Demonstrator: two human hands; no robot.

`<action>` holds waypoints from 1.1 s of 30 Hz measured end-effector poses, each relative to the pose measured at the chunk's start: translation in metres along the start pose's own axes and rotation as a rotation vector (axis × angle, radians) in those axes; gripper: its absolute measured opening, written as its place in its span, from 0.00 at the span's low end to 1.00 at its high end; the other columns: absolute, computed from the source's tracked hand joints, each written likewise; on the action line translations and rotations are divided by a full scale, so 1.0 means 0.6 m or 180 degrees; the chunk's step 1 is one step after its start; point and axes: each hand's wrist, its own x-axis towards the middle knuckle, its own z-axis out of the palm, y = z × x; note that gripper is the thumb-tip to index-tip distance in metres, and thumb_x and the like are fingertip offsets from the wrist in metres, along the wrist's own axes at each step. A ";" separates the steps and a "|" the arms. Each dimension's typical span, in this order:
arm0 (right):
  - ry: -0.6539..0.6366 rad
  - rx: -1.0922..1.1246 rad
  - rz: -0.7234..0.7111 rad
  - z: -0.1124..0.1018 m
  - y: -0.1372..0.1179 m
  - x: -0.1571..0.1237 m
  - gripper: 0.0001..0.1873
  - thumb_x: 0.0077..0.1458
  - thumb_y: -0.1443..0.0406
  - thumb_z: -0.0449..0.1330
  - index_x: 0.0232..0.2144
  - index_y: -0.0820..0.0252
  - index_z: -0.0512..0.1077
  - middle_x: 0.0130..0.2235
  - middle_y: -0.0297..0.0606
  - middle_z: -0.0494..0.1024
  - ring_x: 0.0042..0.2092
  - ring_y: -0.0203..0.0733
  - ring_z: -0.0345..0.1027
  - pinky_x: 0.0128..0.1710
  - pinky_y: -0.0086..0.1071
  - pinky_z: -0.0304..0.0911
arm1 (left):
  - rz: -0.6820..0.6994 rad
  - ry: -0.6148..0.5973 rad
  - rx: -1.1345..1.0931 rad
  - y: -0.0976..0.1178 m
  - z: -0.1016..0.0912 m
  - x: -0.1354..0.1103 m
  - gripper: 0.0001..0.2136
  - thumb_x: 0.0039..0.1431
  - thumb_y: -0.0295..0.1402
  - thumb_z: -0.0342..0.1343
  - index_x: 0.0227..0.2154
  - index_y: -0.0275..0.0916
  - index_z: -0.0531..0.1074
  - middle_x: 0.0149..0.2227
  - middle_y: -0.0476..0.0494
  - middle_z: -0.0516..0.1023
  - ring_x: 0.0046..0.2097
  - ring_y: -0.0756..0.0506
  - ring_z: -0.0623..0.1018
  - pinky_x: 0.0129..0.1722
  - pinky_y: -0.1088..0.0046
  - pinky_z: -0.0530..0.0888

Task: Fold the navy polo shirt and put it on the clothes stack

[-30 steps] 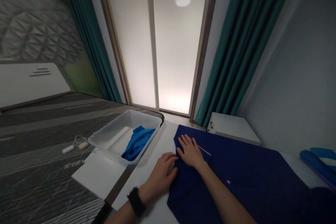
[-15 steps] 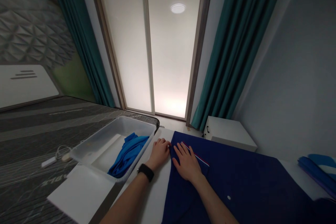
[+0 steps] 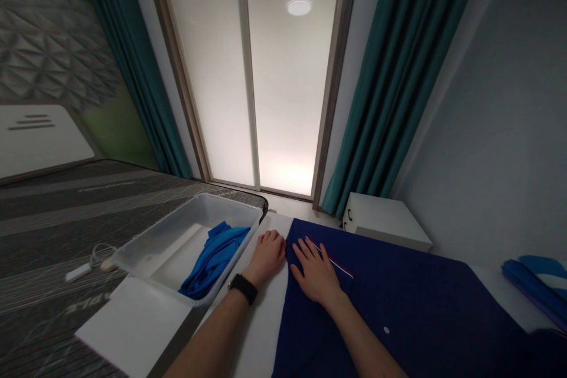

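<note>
A navy shirt (image 3: 411,295) lies spread on a white tabletop (image 3: 261,331), a small white spot on its front. Red-and-white trim edges a part of it, which looks like a sleeve (image 3: 341,271). My right hand (image 3: 316,274) presses flat on this part, fingers spread. At the shirt's left edge, my left hand (image 3: 267,257), with a black watch on the wrist, is curled; its fingertips meet the cloth edge and are partly hidden.
Left of the table, a clear plastic bin (image 3: 150,236) holds a bright blue cloth (image 3: 217,260). A white board (image 3: 133,322) lies beside it on a dark mattress (image 3: 39,218). Folded blue clothes (image 3: 534,289) lie at far right. A white cabinet (image 3: 383,218) stands behind the table.
My left hand's fingers have curled in more at the shirt's edge. My right hand stays flat in the same place. The view has shifted slightly.
</note>
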 end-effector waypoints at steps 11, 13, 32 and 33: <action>0.0022 0.0028 -0.0062 -0.001 0.000 0.000 0.32 0.65 0.51 0.41 0.66 0.54 0.54 0.69 0.36 0.50 0.70 0.46 0.36 0.67 0.50 0.28 | 0.0037 -0.0023 -0.0227 -0.013 0.008 0.005 0.07 0.62 0.34 0.50 0.36 0.41 0.73 0.44 0.43 0.73 0.49 0.42 0.70 0.51 0.63 0.64; 0.0001 0.0015 -0.0067 -0.003 0.000 -0.002 0.32 0.65 0.51 0.40 0.66 0.54 0.53 0.69 0.36 0.50 0.70 0.46 0.35 0.67 0.50 0.28 | 0.0054 0.0007 -0.0137 -0.011 0.013 0.005 0.07 0.63 0.35 0.50 0.36 0.40 0.72 0.43 0.43 0.72 0.49 0.41 0.70 0.51 0.62 0.64; -0.0028 -0.0081 -0.0074 -0.011 0.002 -0.001 0.34 0.66 0.52 0.37 0.67 0.64 0.52 0.69 0.41 0.49 0.70 0.43 0.35 0.67 0.47 0.24 | -0.0011 0.0175 0.0405 0.011 0.007 -0.004 0.07 0.66 0.32 0.47 0.39 0.40 0.69 0.44 0.40 0.71 0.49 0.40 0.68 0.52 0.60 0.62; -0.0006 -0.0108 -0.0042 -0.012 0.003 -0.001 0.34 0.66 0.53 0.37 0.66 0.66 0.52 0.69 0.42 0.49 0.70 0.43 0.35 0.67 0.46 0.24 | -0.0037 0.0193 0.0406 0.013 0.006 -0.005 0.07 0.66 0.32 0.47 0.40 0.40 0.69 0.44 0.40 0.71 0.49 0.40 0.69 0.52 0.59 0.62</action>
